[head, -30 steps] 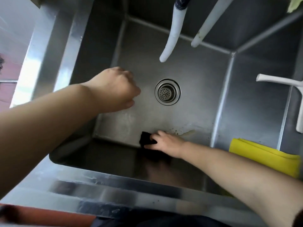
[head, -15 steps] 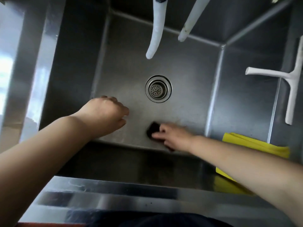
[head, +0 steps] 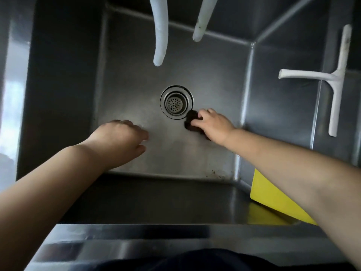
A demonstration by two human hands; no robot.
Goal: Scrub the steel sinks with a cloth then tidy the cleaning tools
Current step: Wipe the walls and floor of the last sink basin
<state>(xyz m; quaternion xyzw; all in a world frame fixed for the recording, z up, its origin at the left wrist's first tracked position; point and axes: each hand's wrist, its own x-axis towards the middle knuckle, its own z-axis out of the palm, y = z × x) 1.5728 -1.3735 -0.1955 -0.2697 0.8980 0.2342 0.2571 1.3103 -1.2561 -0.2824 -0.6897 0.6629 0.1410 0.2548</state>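
Observation:
I look down into a deep steel sink [head: 136, 79] with a round drain [head: 176, 102] in its floor. My right hand [head: 212, 124] grips a small dark scrubbing cloth [head: 190, 119] and presses it on the sink floor, just right of the drain. My left hand [head: 121, 139] hovers over the floor left of the drain, fingers loosely curled and holding nothing. Most of the cloth is hidden under my fingers.
Two white hoses [head: 161, 36] hang down from above over the back of the sink. A white squeegee [head: 336, 79] lies on the divider at right. A yellow cloth [head: 273, 200] drapes over the divider near my right forearm. The steel front rim [head: 136, 243] runs below.
My right hand slid the dark cloth from the sink's near edge up to the drain's right side. My left hand dropped lower and stayed left of the drain.

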